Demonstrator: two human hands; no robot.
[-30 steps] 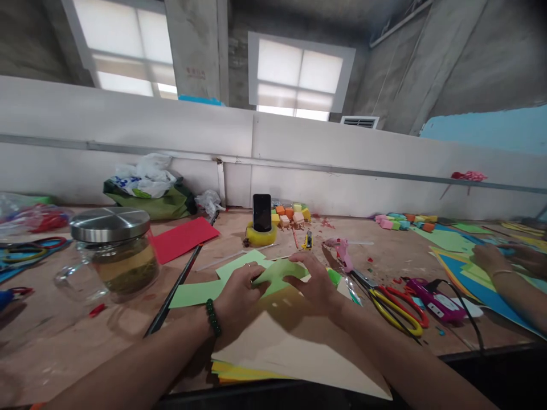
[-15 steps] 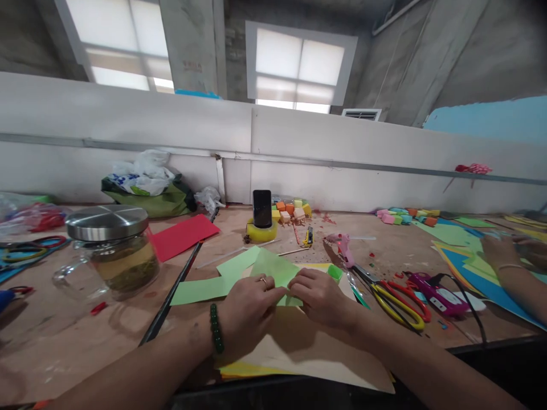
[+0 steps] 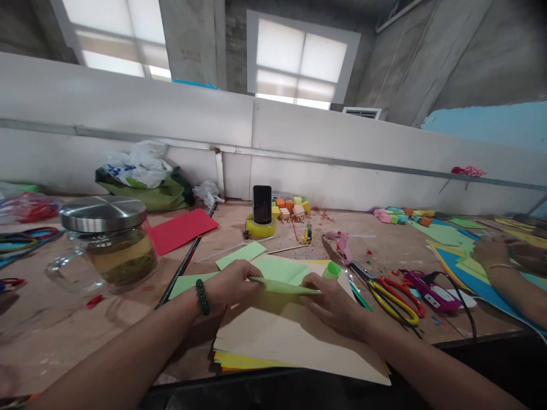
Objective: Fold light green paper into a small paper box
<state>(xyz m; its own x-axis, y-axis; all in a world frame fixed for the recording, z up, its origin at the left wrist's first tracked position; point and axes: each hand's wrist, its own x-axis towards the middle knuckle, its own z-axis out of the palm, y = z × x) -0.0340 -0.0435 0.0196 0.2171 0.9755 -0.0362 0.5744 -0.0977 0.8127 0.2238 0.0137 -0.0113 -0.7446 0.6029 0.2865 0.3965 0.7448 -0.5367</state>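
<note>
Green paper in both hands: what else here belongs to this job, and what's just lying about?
In use:
green paper, held by left hand and right hand
paper stack beneath

Lying about:
jar
red sheet
phone
glue gun
scissors
foam cubes
</note>
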